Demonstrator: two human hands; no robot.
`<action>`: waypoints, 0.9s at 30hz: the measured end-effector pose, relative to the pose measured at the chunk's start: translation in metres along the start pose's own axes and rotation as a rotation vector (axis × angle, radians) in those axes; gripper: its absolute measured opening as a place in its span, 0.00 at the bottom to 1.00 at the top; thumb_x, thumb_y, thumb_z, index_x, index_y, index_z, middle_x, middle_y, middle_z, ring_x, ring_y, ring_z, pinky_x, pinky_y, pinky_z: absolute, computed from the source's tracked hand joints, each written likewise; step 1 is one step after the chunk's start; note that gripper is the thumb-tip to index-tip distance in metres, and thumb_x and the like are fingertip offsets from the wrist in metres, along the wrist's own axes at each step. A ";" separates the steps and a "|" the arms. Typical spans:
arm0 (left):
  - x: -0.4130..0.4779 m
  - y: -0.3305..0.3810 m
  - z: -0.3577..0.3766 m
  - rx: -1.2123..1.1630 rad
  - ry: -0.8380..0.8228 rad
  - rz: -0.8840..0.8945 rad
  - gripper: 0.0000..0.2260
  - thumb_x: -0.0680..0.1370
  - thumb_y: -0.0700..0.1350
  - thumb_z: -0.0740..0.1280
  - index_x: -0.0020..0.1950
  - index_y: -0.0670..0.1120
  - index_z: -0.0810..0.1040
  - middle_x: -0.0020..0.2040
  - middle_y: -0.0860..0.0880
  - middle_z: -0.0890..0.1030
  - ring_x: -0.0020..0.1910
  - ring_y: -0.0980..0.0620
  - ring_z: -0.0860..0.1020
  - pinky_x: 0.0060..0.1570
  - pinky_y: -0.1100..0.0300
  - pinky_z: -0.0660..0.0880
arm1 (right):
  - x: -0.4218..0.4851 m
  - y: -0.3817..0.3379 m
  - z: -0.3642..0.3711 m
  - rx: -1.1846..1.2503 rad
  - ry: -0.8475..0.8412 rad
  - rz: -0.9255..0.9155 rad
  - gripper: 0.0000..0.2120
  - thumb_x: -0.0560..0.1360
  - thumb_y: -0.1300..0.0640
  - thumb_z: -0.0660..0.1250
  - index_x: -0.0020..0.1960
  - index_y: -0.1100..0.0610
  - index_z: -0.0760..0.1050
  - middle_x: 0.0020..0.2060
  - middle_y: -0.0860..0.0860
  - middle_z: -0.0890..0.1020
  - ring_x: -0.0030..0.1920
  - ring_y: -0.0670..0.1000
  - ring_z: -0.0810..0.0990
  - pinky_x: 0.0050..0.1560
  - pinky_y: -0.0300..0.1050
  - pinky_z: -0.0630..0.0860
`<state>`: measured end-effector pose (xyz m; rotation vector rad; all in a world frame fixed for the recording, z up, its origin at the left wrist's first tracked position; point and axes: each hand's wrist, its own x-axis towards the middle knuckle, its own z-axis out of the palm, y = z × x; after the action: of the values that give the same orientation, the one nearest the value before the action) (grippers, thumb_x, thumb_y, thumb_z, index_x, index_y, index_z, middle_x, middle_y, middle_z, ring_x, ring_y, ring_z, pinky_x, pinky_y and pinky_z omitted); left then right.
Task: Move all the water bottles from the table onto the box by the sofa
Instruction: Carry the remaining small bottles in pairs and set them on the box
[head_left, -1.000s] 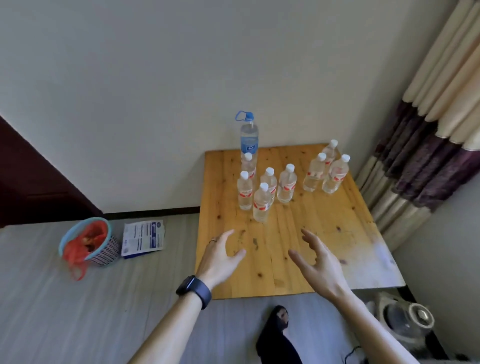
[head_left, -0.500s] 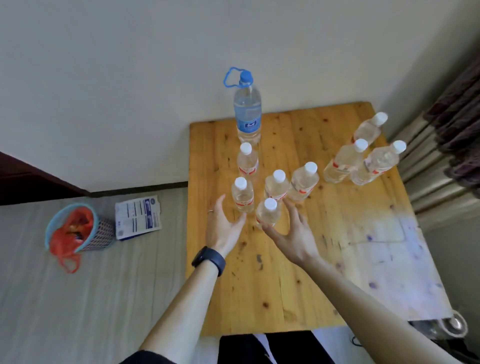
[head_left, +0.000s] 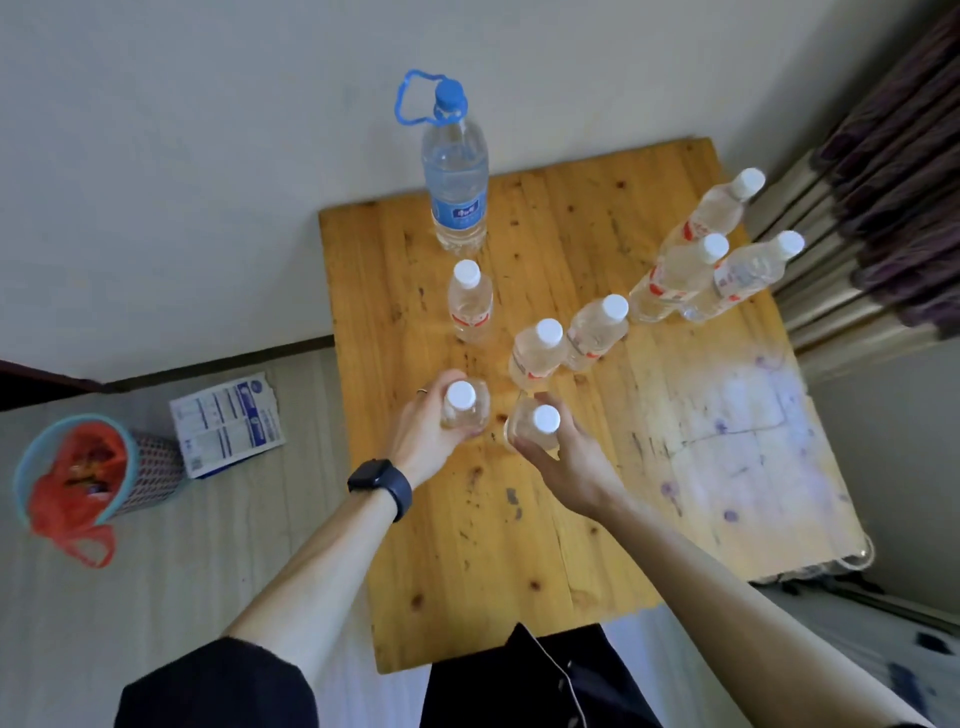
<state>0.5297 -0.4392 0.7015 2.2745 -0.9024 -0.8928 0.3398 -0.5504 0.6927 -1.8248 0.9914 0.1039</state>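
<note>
Gripping a bottle (head_left: 461, 397) in left hand (head_left: 426, 436), second bottle (head_left: 545, 419) in right hand (head_left: 571, 462), fingers (head_left: 441, 382) wrapped; could clip and tip neighbour (head_left: 535, 353) on lift.

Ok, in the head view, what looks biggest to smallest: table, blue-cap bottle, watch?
Largest: table
Next: blue-cap bottle
Smallest: watch, though it is nearer the camera than the bottle.
</note>
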 end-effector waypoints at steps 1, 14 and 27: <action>-0.008 -0.004 -0.001 0.009 -0.025 0.005 0.28 0.73 0.53 0.77 0.68 0.57 0.69 0.55 0.55 0.77 0.53 0.52 0.76 0.47 0.55 0.76 | -0.004 0.004 -0.001 -0.014 -0.017 -0.003 0.30 0.80 0.40 0.64 0.77 0.43 0.56 0.71 0.50 0.72 0.67 0.54 0.74 0.60 0.47 0.72; -0.058 -0.024 0.023 -0.151 -0.087 -0.048 0.47 0.67 0.52 0.82 0.78 0.57 0.58 0.70 0.57 0.68 0.68 0.58 0.67 0.61 0.62 0.69 | -0.033 0.012 0.015 0.175 0.147 0.086 0.48 0.72 0.41 0.75 0.79 0.34 0.45 0.79 0.44 0.60 0.77 0.52 0.63 0.72 0.53 0.66; -0.035 -0.004 0.045 -0.149 -0.049 -0.141 0.27 0.64 0.47 0.80 0.57 0.58 0.71 0.46 0.59 0.81 0.44 0.61 0.79 0.35 0.69 0.71 | -0.019 0.005 0.033 0.252 0.264 0.207 0.28 0.63 0.53 0.78 0.59 0.42 0.70 0.51 0.40 0.81 0.49 0.41 0.80 0.43 0.41 0.79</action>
<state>0.4784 -0.4211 0.6832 2.2174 -0.6779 -1.0454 0.3361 -0.5140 0.6824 -1.5264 1.3160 -0.1342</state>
